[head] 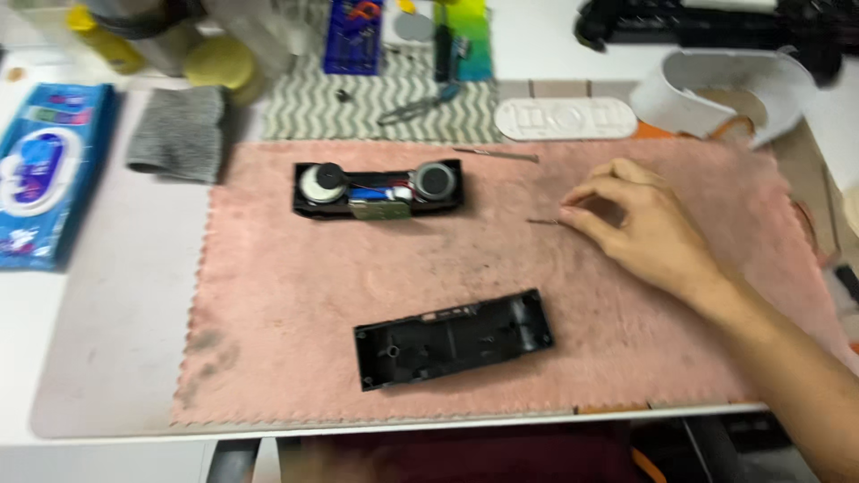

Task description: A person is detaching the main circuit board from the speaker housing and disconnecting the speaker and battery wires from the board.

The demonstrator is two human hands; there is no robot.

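A white table [107,358] is covered by a pink cloth [358,295], apparently laid to catch small parts. At ten o'clock lies an opened speaker unit [378,190]; at six o'clock, its empty black shell [454,338]. At three o'clock, the right hand [640,224] is pinched around a thin metal pin [542,221]. The left hand is unseen.

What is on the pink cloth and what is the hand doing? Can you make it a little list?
Surface: pink cloth on a white table
Right hand: fingertips pinching a thin metal tool lying on the cloth
Left hand: not in view
Upper cloth: opened speaker unit with two round drivers
Lower cloth: empty black shell
Behind: white oval cover, grey folded cloth, blue packet
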